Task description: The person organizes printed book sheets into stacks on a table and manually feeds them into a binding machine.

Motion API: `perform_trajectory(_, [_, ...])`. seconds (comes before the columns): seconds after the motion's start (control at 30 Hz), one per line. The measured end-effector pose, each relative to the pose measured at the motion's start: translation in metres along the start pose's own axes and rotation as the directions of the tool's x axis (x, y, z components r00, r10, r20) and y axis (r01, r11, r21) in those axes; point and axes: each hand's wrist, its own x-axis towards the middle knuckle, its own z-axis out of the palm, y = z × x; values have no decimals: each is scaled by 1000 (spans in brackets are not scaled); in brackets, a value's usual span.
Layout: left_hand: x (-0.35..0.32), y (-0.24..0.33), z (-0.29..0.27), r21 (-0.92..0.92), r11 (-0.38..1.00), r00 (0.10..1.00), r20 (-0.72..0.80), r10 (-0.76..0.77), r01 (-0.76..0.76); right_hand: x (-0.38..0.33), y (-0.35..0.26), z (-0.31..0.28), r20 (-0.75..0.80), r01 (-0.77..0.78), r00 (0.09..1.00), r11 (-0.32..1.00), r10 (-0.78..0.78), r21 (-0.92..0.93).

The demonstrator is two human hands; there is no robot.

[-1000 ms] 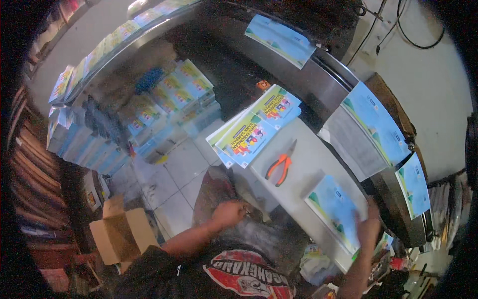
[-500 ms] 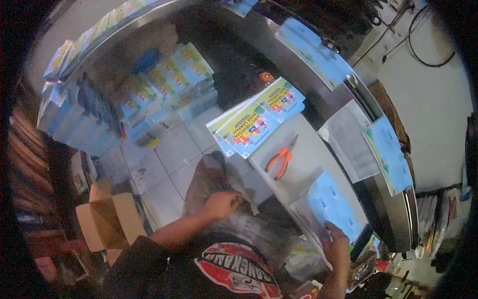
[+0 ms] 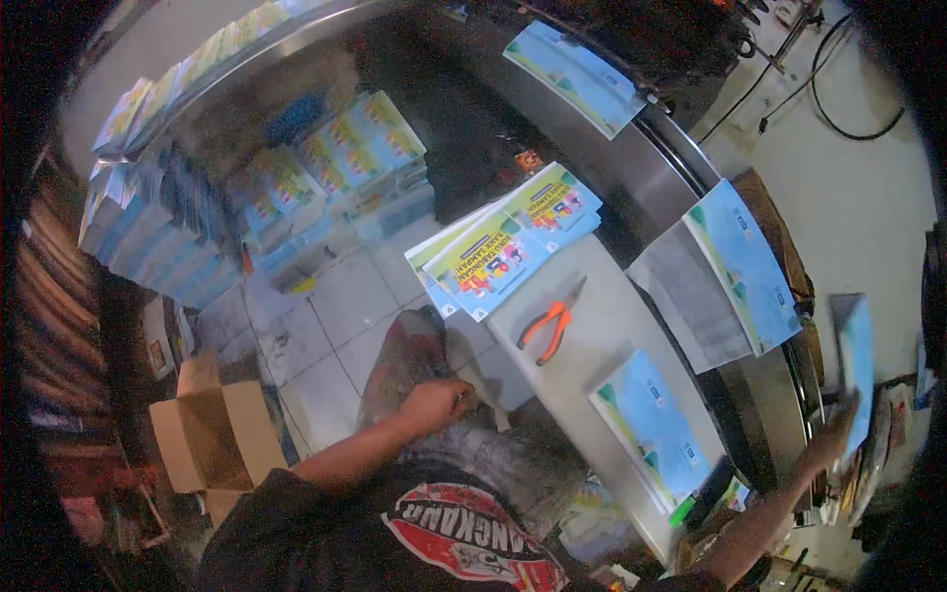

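Note:
My left hand (image 3: 441,403) rests curled on my leg; its fingers are closed, and whatever may be in them is too small to make out. Far over to the right, my right hand (image 3: 837,426) grips a light-blue printed cover sheet (image 3: 856,365), slightly blurred and held nearly edge-on. Between my arms stands a narrow white table (image 3: 523,345). A pile of blue printed sheets (image 3: 656,424) lies at its near end. Pliers with orange handles (image 3: 549,331) lie in its middle, and colourful yellow-and-blue printed covers (image 3: 508,242) are stacked at its far end.
A curved metal rail (image 3: 656,192) runs beyond the table, carrying a blue sheet (image 3: 745,261) and another blue sheet (image 3: 572,77). Grey paper (image 3: 691,286) hangs by it. Booklet stacks (image 3: 365,148) stand on the tiled floor, with an open cardboard box (image 3: 222,434) at left.
My right hand has left the pile on the table and swung right, now with a blue sheet in it. The sheets on the rail have shifted away from me. My left hand stays put.

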Motion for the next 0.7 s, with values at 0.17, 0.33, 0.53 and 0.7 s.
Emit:
perform_trajectory(0.17, [3,7,-5,-14,994,985,135,-105,108,-67,-8,44,289,10,949,926,-128,377])
perform_trajectory(0.33, [0,11,-7,17,1000,999,32,5,-5,-118,-41,29,519,-39,843,948,-138,315])
perform_trajectory(0.53, [-2,3,1,-29,999,999,2,32,-32,-206,-199,-69,694,197,467,829,-548,523])
perform_trajectory(0.7, [-3,6,-1,-46,999,1000,16,17,-16,-218,-222,-135,728,150,408,827,-551,542])
